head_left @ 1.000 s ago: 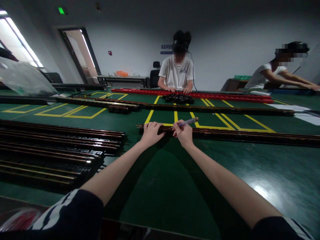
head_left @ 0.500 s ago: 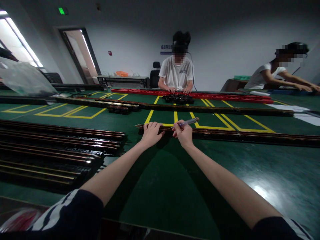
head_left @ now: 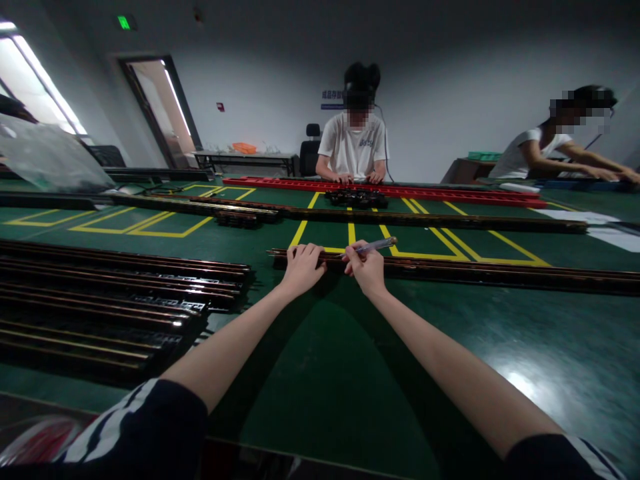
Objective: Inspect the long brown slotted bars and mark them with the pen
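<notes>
Running out of sight at both sides, the green table (head_left: 310,387) bears the long dark rail (head_left: 500,271), cut off at the right edge, its details too dim to make out. Left of that rail, toward the near table edge, lies a bundle of similar rails (head_left: 125,288), cropped at the left. The left hand (head_left: 301,272) lies over the rail near its left end, hiding part; whether it grips cannot be told. The right hand (head_left: 369,270), farther right along the rail, pinches a pen (head_left: 377,245), its tip indistinct against the rail.
</notes>
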`<action>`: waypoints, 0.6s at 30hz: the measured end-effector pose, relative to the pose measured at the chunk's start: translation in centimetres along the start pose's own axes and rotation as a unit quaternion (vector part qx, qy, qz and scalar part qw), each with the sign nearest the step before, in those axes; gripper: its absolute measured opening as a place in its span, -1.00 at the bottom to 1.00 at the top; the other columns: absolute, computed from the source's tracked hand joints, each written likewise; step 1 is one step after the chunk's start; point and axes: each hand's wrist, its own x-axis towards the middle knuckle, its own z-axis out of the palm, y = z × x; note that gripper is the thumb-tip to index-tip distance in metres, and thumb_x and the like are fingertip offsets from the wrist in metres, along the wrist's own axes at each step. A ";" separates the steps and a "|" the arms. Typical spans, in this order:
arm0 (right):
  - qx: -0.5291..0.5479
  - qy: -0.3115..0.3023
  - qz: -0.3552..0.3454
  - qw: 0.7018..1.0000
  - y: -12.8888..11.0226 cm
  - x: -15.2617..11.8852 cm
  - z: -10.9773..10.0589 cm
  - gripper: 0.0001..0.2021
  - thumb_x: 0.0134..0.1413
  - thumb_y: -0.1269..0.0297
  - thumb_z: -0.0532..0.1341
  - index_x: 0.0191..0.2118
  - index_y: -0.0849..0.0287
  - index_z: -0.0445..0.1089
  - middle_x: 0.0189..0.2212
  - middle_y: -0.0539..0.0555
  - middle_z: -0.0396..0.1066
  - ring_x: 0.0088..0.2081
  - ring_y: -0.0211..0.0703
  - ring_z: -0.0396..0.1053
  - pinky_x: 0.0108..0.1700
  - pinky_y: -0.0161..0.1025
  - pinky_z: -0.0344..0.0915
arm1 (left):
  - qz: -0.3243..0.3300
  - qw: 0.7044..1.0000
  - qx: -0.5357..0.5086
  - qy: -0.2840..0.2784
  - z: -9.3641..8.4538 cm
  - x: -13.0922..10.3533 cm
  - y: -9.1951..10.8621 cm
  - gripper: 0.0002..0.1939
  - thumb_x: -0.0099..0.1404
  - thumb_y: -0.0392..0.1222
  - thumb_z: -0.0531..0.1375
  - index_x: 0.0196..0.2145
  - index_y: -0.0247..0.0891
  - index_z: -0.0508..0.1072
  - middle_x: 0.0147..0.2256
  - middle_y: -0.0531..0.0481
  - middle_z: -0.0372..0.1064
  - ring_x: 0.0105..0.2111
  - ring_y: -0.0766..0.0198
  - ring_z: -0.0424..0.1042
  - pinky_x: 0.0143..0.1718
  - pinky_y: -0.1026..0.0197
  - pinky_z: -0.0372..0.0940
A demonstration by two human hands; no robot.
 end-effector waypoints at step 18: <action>-0.004 -0.011 0.010 1.000 -0.1 0.0 0.0 -0.67 0.07 -0.03 0.17 -0.41 0.18 0.32 -0.53 0.02 0.43 -0.66 -0.31 0.33 -0.65 -0.38 0.26 | 0.000 1.000 -0.016 0.006 -0.2 -0.1 0.2 -0.49 0.21 -0.47 -0.09 0.06 -0.24 0.34 0.03 -0.14 0.37 0.10 0.10 0.26 0.25 -0.09 -0.13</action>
